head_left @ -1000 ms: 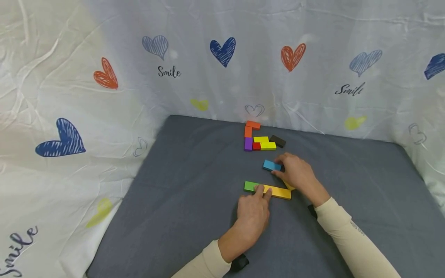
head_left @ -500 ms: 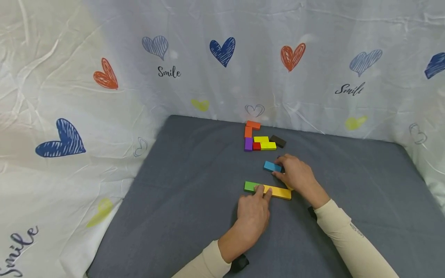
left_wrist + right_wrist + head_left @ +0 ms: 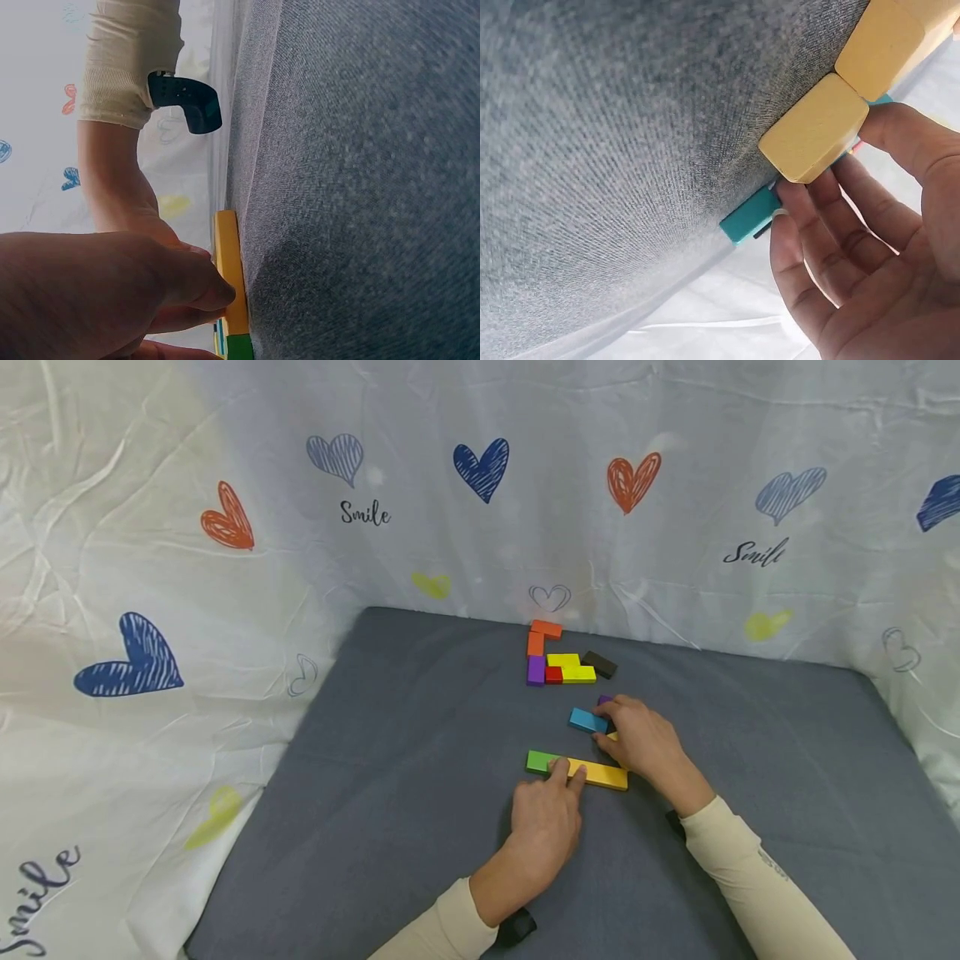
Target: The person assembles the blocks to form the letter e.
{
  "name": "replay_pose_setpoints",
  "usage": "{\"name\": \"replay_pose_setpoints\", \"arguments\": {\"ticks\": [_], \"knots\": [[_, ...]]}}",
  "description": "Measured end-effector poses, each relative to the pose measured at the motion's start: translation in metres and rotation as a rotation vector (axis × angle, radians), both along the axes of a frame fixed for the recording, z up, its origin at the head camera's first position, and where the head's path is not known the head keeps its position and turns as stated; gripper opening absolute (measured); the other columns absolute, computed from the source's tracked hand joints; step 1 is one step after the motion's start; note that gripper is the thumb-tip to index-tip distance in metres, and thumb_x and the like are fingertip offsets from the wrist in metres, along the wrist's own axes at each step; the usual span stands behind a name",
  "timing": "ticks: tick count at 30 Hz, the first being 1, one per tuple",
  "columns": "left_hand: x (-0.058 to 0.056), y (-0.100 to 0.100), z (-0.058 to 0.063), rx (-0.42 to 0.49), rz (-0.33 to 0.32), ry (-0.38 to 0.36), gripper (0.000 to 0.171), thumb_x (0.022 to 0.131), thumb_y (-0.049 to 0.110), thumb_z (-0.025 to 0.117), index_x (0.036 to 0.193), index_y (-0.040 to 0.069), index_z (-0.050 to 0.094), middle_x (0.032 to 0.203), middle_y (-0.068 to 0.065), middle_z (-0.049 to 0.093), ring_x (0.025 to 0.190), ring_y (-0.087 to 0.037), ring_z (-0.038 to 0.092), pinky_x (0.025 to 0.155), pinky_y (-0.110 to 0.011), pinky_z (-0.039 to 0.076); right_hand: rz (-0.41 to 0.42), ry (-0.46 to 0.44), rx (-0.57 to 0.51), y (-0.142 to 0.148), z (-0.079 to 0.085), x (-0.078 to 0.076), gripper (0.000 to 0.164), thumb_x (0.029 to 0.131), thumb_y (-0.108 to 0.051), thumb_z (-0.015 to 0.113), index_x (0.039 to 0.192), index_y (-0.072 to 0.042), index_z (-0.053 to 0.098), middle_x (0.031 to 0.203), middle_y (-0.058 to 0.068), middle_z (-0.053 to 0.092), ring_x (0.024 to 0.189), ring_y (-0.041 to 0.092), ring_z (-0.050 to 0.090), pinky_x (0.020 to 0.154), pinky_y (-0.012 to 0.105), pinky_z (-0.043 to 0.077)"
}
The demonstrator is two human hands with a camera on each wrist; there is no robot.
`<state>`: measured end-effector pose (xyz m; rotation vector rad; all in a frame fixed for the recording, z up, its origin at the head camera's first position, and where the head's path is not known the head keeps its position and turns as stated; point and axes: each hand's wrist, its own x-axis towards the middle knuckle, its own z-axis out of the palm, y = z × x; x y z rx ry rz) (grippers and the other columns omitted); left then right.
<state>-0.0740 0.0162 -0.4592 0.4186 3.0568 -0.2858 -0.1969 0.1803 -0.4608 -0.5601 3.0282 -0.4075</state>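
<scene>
In the head view, my left hand (image 3: pixel 546 827) presses two extended fingers on a row made of a green block (image 3: pixel 541 762) and a long orange-yellow block (image 3: pixel 603 776). My right hand (image 3: pixel 647 739) pinches a yellow block (image 3: pixel 815 129) between thumb and fingers; in the head view the hand mostly covers it. Against that yellow block's corner lies the end of the orange-yellow one, in the right wrist view. Just left of my right fingertips lies a blue block (image 3: pixel 587 720). A purple block (image 3: pixel 604 700) peeks out behind those fingers.
Farther back stand two orange blocks (image 3: pixel 536 644), a purple block (image 3: pixel 536 671), a small red block (image 3: pixel 553 676), two yellow blocks (image 3: pixel 578 675) and a dark block (image 3: pixel 599 665). A grey cloth (image 3: pixel 405 777) covers the table. A heart-printed white curtain (image 3: pixel 562 543) hangs behind.
My right thumb has shifted slightly right, away from the blue block, uncovering part of the yellow block. The purple block behind the fingers now shows. My left hand stays put.
</scene>
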Motion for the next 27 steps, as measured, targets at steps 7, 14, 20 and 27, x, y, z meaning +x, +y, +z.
{"name": "replay_pose_setpoints", "arguments": {"ticks": [7, 14, 20, 27], "knots": [[0.000, -0.001, -0.001, -0.009, 0.002, 0.003, 0.062, 0.100, 0.053, 0.068, 0.158, 0.041, 0.050, 0.142, 0.004, 0.054, 0.055, -0.011, 0.046, 0.055, -0.027, 0.041, -0.006, -0.015, -0.024, 0.002, -0.001, 0.003, 0.042, 0.092, -0.018, 0.082, 0.130, -0.002, 0.073, 0.107, 0.013, 0.066, 0.082, 0.024, 0.058, 0.070, 0.044, 0.057], [0.001, 0.000, 0.000, -0.013, 0.002, 0.001, 0.063, 0.100, 0.053, 0.069, 0.158, 0.041, 0.049, 0.141, 0.004, 0.053, 0.055, -0.011, 0.045, 0.055, -0.027, 0.041, -0.017, -0.037, -0.038, 0.004, -0.001, 0.004, 0.042, 0.093, -0.017, 0.081, 0.131, -0.002, 0.072, 0.113, 0.014, 0.066, 0.085, 0.025, 0.059, 0.074, 0.048, 0.058], [0.001, 0.001, 0.000, -0.004, -0.006, 0.009, 0.061, 0.100, 0.052, 0.068, 0.157, 0.041, 0.050, 0.141, 0.004, 0.054, 0.054, -0.011, 0.046, 0.055, -0.028, 0.041, -0.017, -0.043, -0.036, 0.006, 0.000, 0.005, 0.045, 0.093, -0.020, 0.082, 0.133, -0.003, 0.072, 0.113, 0.015, 0.067, 0.087, 0.025, 0.060, 0.076, 0.048, 0.059], [0.001, 0.001, 0.000, -0.001, -0.009, 0.026, 0.060, 0.100, 0.050, 0.068, 0.157, 0.040, 0.052, 0.145, 0.004, 0.055, 0.054, -0.011, 0.047, 0.055, -0.028, 0.042, -0.040, -0.036, -0.091, 0.012, 0.008, 0.006, 0.043, 0.099, -0.029, 0.076, 0.134, -0.004, 0.071, 0.125, 0.017, 0.068, 0.101, 0.031, 0.067, 0.084, 0.055, 0.059]]}}
